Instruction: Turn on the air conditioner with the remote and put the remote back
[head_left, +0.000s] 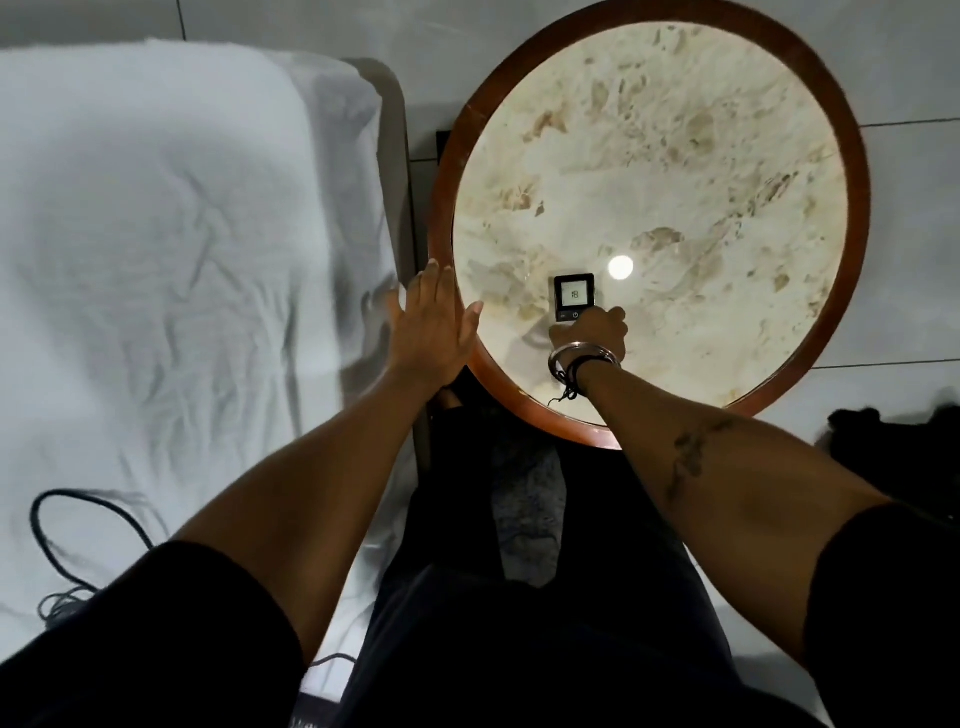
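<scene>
A small black remote with a lit grey screen lies on the round marble table, near its front edge. My right hand covers the remote's lower end, fingers curled around it, a metal bangle and dark cords at the wrist. My left hand is flat with fingers spread, hovering at the table's left wooden rim and holding nothing. The air conditioner is not in view.
A bed with a rumpled white sheet fills the left side, and a black cable lies on it. Grey tiled floor surrounds the table. A dark bundle sits on the floor at the right.
</scene>
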